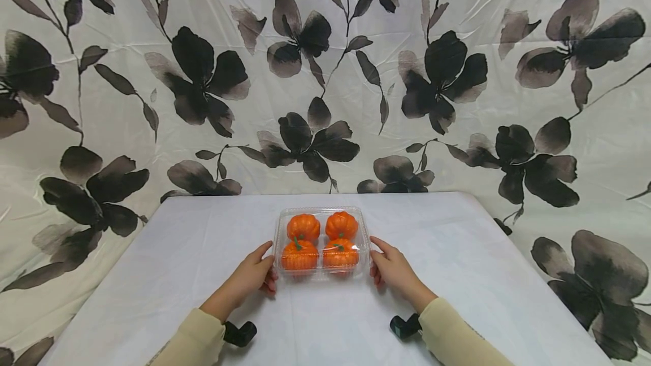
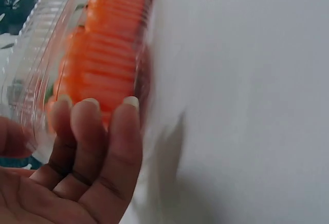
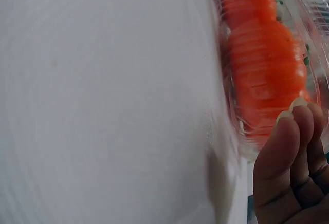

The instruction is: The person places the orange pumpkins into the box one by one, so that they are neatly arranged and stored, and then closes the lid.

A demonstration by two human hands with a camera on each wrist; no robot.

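Note:
A clear plastic box (image 1: 321,271) with ribbed walls sits near the far middle of the table. Several small orange pumpkins (image 1: 303,227) with green stems lie inside it in two rows. At the box's left side, my left hand (image 1: 253,273) grips the rim between thumb and fingers; the left wrist view shows its curved fingers (image 2: 126,136) against the wall. My right hand (image 1: 396,270) holds the opposite edge the same way, its fingertips (image 3: 282,136) close to the pumpkins behind the plastic. In the wrist views the thumbs are partly or wholly out of sight.
A white cloth covers the table (image 1: 203,230). Behind it hangs a pale curtain (image 1: 376,89) with dark printed flowers. Black devices (image 1: 240,334) are worn at both wrists, below the beige sleeves (image 1: 195,340).

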